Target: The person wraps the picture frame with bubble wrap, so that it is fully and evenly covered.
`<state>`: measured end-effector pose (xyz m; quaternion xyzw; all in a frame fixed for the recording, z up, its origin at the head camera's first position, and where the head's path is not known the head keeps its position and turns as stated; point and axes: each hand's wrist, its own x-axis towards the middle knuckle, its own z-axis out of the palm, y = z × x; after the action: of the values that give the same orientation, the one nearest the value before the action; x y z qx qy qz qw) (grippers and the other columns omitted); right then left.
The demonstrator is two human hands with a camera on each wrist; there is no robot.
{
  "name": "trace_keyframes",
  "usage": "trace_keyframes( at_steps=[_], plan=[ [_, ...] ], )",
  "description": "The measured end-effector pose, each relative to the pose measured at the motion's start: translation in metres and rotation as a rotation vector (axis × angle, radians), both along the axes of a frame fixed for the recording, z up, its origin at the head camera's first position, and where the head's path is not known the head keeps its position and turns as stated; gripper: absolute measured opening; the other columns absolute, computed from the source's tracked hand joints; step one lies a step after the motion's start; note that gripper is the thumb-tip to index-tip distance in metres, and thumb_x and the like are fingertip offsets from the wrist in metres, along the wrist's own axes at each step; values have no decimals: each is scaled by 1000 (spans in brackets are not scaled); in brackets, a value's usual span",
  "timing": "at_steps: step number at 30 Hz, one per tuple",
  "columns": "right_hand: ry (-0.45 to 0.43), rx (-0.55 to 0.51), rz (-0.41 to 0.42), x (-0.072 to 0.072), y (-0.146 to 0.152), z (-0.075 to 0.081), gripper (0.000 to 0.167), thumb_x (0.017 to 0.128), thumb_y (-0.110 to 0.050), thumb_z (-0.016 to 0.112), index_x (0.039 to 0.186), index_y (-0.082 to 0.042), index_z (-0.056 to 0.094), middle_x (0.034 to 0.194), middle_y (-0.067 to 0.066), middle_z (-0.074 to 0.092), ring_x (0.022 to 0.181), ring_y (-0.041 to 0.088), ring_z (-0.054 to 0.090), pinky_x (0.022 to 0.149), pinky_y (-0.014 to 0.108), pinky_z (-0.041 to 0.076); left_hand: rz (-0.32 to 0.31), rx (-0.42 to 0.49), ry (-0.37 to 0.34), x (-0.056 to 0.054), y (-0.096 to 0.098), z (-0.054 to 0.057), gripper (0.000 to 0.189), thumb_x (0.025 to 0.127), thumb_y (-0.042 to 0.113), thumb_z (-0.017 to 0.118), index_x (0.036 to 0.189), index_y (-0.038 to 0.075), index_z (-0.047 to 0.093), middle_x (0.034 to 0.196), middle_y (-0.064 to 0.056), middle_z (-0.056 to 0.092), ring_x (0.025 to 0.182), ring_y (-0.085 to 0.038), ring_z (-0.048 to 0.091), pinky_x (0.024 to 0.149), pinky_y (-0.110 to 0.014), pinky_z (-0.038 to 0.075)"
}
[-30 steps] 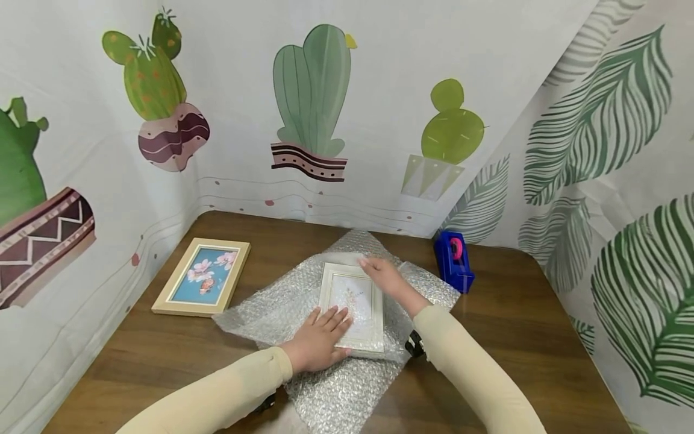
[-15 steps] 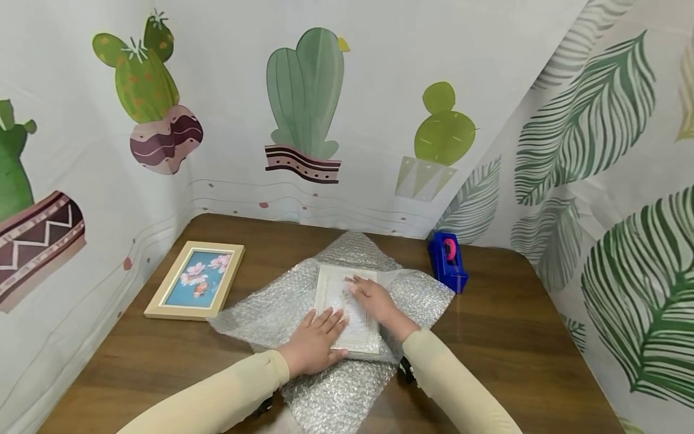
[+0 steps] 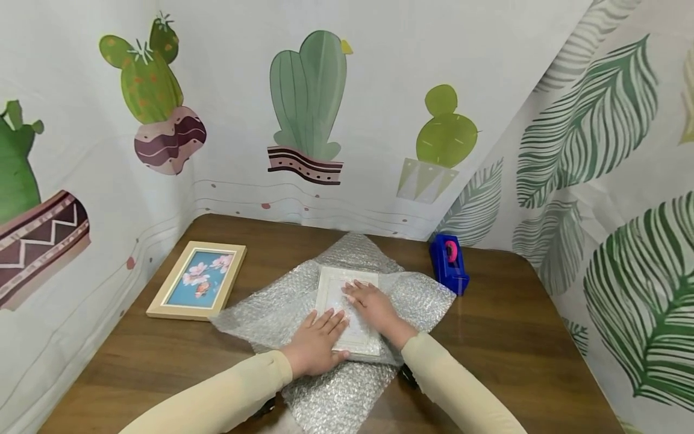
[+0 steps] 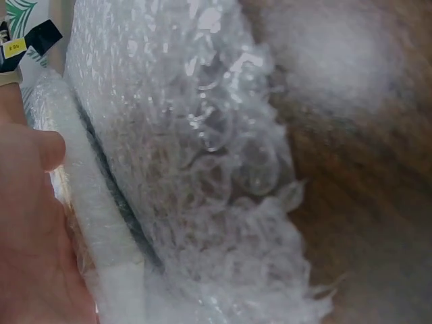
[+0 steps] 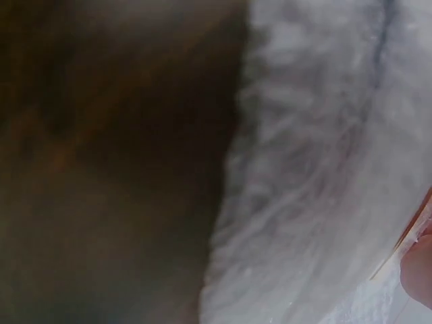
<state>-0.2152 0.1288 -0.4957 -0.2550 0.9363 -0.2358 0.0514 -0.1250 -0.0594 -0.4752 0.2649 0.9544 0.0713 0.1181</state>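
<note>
A white picture frame (image 3: 362, 345) lies on a sheet of bubble wrap (image 3: 347, 386), with folded flaps of the wrap covering its face. My left hand (image 3: 316, 345) rests flat on the frame's lower left part, fingers spread. My right hand (image 3: 374, 307) lies with extended fingers over the frame's upper middle, pressing the wrap against it. In the left wrist view, the left hand (image 4: 30, 196) sits along the wrapped edge of the frame, and loose bubble wrap (image 4: 196, 155) spreads beside it. The right wrist view is blurred, showing wrap (image 5: 290, 169) and a bit of a finger.
A second picture frame (image 3: 154, 310), tan with pink flowers on blue, lies at the left of the wooden table (image 3: 504, 355). A blue tape dispenser (image 3: 450, 268) with a pink roll stands at the right rear. A printed cactus cloth (image 3: 374, 108) hangs behind the table.
My right hand has come down from the frame's upper right corner onto its middle, laying the right flap of wrap over it. The left hand has stayed in place.
</note>
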Motion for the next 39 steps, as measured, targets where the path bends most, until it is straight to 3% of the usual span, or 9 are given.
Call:
trace_keyframes(
  at_steps=[6,14,18,22,25,30,33,39],
  plan=[
    [56,148,41,3,-3,0,42,106,-22,51,144,-9,59,154,11,54,149,34,45,125,56,31,1,36,-9,-1,-2,-4,69,103,52,49,158,11,39,169,-6,34,158,-29,30,130,-53,21],
    [73,359,84,17,-5,5,52,110,-31,41,156,-8,42,165,9,39,155,32,36,127,57,28,-7,136,-47,-7,-5,-13,63,106,45,43,158,9,39,168,-9,34,158,-32,29,130,-57,16],
    [84,414,81,20,-5,1,54,111,-34,38,159,-10,36,168,6,33,158,28,31,129,54,26,-15,244,8,-9,-8,-16,58,104,36,51,153,5,46,162,-14,43,153,-35,39,126,-62,23],
    [85,435,77,20,-7,-1,55,111,-35,37,160,-11,34,169,5,31,158,26,30,129,52,25,-16,307,118,-9,-8,-18,66,98,34,63,151,-1,45,159,-21,46,149,-40,42,120,-66,32],
    [90,433,68,20,-7,1,56,110,-35,38,160,-11,35,169,5,32,158,26,31,129,52,25,-22,291,163,-12,-7,-20,76,95,36,64,155,-3,38,163,-21,39,153,-40,36,120,-65,33],
    [76,396,74,19,-5,0,58,109,-38,42,159,-10,37,169,5,33,157,27,32,128,54,26,-13,222,103,-23,-3,-17,85,92,42,62,159,0,31,169,-16,30,158,-37,27,125,-65,24],
    [58,359,101,15,-2,-2,60,108,-39,45,159,-8,36,168,7,33,157,30,32,128,56,25,-5,188,53,-26,-1,-14,84,92,45,62,158,1,35,168,-14,32,158,-35,27,126,-64,21],
    [-60,228,149,5,4,9,69,103,-36,57,158,-2,34,168,16,31,157,38,29,127,63,22,2,125,24,-26,1,-11,81,95,48,58,157,1,37,169,-13,32,159,-34,26,129,-60,18]
  ],
)
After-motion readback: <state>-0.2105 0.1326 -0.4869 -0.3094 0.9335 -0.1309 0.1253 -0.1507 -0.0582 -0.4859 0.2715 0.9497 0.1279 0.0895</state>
